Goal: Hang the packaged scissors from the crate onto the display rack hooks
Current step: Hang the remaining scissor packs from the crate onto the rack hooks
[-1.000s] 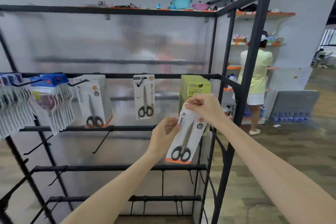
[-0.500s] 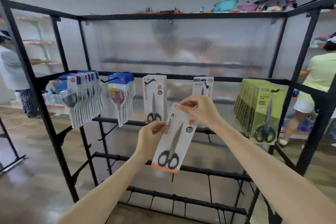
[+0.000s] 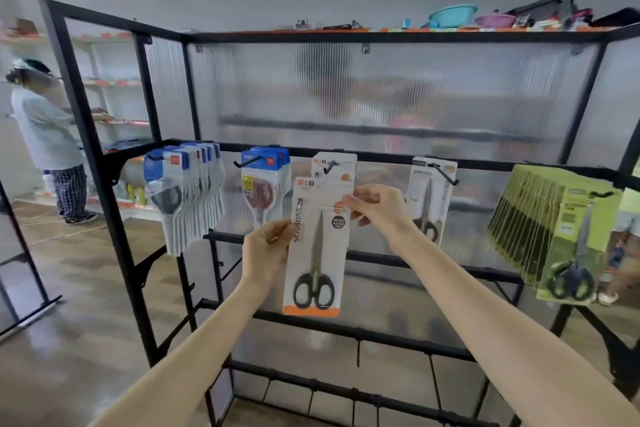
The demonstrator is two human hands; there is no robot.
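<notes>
The packaged scissors (image 3: 317, 246) hang upright between both hands, long axis near vertical, black handles low and the hang-hole end at the top; the right hand (image 3: 375, 210) pinches the upper right edge of the card, fingers closed on it, while the left hand (image 3: 268, 251) grips the left edge lower down, thumb over the front; the hook (image 3: 330, 165) it seems meant for lies just above and behind the card's top, already carrying one matching pack (image 3: 334, 166), so the coming move looks to turn on raising the top hole to the hook's tip and pushing back; the right hand is the nearer to that hook, and likely the one to guide; the display rack (image 3: 381, 154) is black metal rails before ribbed translucent panels, with blue-topped packs (image 3: 188, 199) to the left, another scissors pack (image 3: 431, 198) just right, and a thick row of green packs (image 3: 561, 236) far right; lower rails hold bare hooks; wood-patterned floor below; the crate is not in view.
</notes>
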